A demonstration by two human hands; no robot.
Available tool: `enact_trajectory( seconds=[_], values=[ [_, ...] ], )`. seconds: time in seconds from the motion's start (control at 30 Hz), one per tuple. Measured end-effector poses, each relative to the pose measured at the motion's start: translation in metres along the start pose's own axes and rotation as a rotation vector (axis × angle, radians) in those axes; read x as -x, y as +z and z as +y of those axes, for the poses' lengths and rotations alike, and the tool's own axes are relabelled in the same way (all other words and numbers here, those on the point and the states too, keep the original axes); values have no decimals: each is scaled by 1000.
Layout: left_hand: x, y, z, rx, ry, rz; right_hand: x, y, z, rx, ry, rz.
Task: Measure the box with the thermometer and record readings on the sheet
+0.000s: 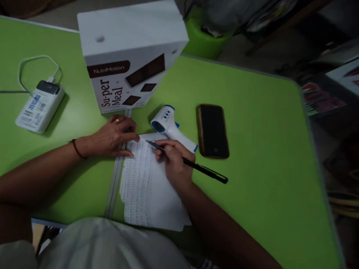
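Observation:
A black pen (pixel 206 171) is gripped in my right hand (pixel 178 160), its tip at the upper part of a white sheet of paper (pixel 168 201). Dense rows of small handwriting cover the left part of the sheet. My left hand (pixel 113 138) lies at the paper's upper left edge, index finger and thumb stretched out and apart, the other fingers partly bent. It holds nothing. Just beyond the paper is a white and blue infrared thermometer (pixel 179 136), lying on its side, its handle end close to my right hand.
A green folding table (pixel 260 179) carries everything. A tall white box (pixel 134 33) stands behind my left hand. To the left lies a white power bank (pixel 42 106) with a looped white cable (pixel 32 58). A dark smartphone (pixel 213 130) rests right of the thermometer. A green bin (pixel 202 41) stands beyond the table.

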State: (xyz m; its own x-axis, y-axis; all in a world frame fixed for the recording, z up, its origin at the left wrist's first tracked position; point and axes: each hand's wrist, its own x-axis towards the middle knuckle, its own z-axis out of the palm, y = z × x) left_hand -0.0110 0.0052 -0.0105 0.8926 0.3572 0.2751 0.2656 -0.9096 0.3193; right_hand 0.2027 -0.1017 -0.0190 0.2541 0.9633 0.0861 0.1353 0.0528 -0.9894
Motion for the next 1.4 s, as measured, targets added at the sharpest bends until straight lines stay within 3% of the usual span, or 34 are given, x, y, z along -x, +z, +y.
enact_trajectory(
  seconds=[0.23, 0.97, 1.4],
  values=[
    [-1, -1, 2, -6, 7, 7, 0, 5, -9, 213, -149, 65],
    [-2, 3, 0, -14, 4, 12, 4, 2, 1, 330, -187, -58],
    [-2, 3, 0, -6, 18, 28, 1, 5, -4, 306, -181, -27]
  ],
)
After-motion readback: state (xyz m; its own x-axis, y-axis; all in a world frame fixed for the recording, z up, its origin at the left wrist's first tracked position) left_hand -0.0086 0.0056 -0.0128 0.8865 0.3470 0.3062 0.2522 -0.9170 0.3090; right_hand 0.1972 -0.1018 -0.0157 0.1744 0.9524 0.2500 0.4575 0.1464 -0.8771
